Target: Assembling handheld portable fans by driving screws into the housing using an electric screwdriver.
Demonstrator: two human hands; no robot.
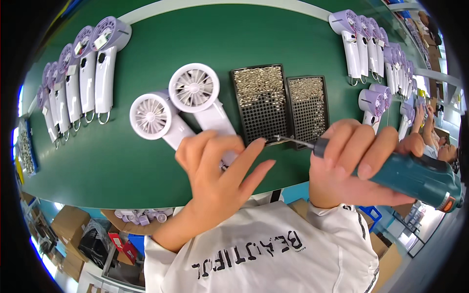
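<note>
My right hand (351, 163) is wrapped round a teal electric screwdriver (415, 178), its thin bit (296, 141) pointing left. The bit's tip, with what looks like a small screw on it, is over the near edge of a black screw tray (266, 115). My left hand (217, 173) is open, index finger and thumb spread apart close to that tip. Its other fingers lie over the handles of two white-and-lilac handheld fans (194, 88) (151, 116), hiding the handle ends; whether they press on them I cannot tell.
A smaller screw tray (312, 105) stands right of the first. Rows of lilac fans line the green table (171, 34) at left (105, 63) and right (351, 44). Below the near edge is a carton (124, 224) of lilac parts. Another person's arms (427, 129) show far right.
</note>
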